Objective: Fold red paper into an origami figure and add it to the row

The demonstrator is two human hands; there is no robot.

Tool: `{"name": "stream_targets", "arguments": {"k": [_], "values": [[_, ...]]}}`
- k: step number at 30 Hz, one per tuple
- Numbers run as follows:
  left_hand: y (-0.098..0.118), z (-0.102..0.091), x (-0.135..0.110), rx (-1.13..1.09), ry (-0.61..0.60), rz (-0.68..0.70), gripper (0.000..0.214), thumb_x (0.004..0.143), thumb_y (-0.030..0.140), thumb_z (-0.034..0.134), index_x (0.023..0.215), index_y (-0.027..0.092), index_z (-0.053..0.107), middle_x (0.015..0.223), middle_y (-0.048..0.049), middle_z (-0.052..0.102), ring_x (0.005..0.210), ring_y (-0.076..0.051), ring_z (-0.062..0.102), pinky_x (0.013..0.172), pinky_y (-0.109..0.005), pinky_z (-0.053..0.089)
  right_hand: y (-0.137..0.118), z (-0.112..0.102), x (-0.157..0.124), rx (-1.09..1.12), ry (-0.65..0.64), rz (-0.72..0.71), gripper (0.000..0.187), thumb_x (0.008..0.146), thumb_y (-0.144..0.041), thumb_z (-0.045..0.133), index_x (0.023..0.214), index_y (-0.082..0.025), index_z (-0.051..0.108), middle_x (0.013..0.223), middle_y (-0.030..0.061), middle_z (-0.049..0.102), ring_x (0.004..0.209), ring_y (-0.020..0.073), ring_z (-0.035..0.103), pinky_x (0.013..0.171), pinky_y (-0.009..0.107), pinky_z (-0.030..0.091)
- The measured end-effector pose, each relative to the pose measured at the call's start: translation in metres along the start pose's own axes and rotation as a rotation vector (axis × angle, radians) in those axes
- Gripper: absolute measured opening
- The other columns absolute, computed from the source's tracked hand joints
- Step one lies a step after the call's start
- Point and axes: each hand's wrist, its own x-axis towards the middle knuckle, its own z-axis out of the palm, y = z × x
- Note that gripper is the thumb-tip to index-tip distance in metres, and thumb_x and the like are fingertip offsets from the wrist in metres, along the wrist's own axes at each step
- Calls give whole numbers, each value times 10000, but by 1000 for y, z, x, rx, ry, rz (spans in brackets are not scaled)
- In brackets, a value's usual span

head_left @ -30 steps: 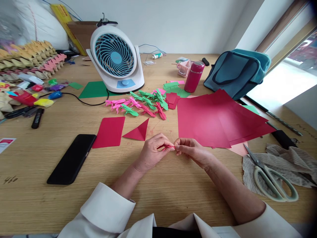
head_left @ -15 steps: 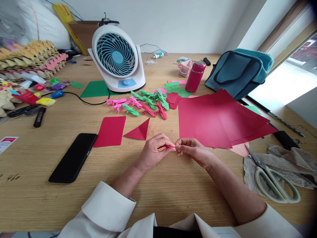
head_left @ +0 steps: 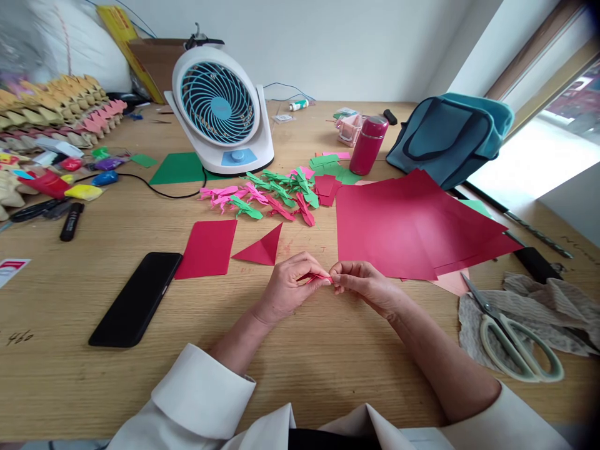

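Observation:
Between my two hands is a small folded piece of red paper [head_left: 319, 277], mostly hidden by the fingers. My left hand [head_left: 294, 282] pinches it from the left, while my right hand [head_left: 363, 284] grips its right end between thumb and fingers; the fingertips of both hands nearly meet. Just beyond my left hand lies a red paper triangle [head_left: 263, 247] with a crease, and left of that a stack of red paper rectangles [head_left: 209, 249]. Farther back sits a pile of folded pink, green and red paper figures [head_left: 276, 190].
Large red sheets [head_left: 384, 231] spread to the right, near scissors [head_left: 510, 337] on a crumpled cloth. A black phone [head_left: 135, 300] lies at left. Behind stand a fan [head_left: 220, 112], a red flask [head_left: 369, 147] and a teal bag [head_left: 450, 137].
The whole view has shifted very slightly. Both hands keep nearly the same pose on the folded red paper.

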Motion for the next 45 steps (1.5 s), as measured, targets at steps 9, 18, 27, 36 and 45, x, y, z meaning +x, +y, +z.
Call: {"name": "stream_targets", "arguments": {"k": [9,18,27,36,45], "values": [[1,0,0,-17,9,-32,85,840,224,724,807,146,723,788,-46,653,750,-132,625,694,-228,494,5,-2,2,10,26,4,356,646,-476,844,750,-163,709,692,-16,609,613,95,525,694,263,431],[3,-2,1,-31,3,-50,128,847,268,719,806,147,723,794,-54,659,748,-139,626,687,-238,497,4,-1,2,11,36,11,347,605,-451,873,734,-162,731,677,-8,637,595,98,542,660,256,436],[1,-1,1,-12,3,-39,107,847,235,717,796,142,708,777,-43,644,735,-126,614,673,-228,480,4,2,3,2,65,-2,361,574,-466,879,696,-161,730,619,-11,625,569,90,524,614,239,448],[0,5,-1,-83,51,-177,67,829,176,713,776,139,694,762,-30,633,720,-123,607,647,-215,488,3,8,5,-71,156,-56,429,559,-547,853,629,-166,669,592,-18,582,550,97,497,555,243,420],[-2,5,-2,-49,76,-172,88,811,210,740,762,149,699,747,-27,639,698,-123,599,630,-219,473,8,11,4,-191,194,-65,419,666,-559,765,639,-179,593,506,-39,513,471,80,357,481,247,236]]}}
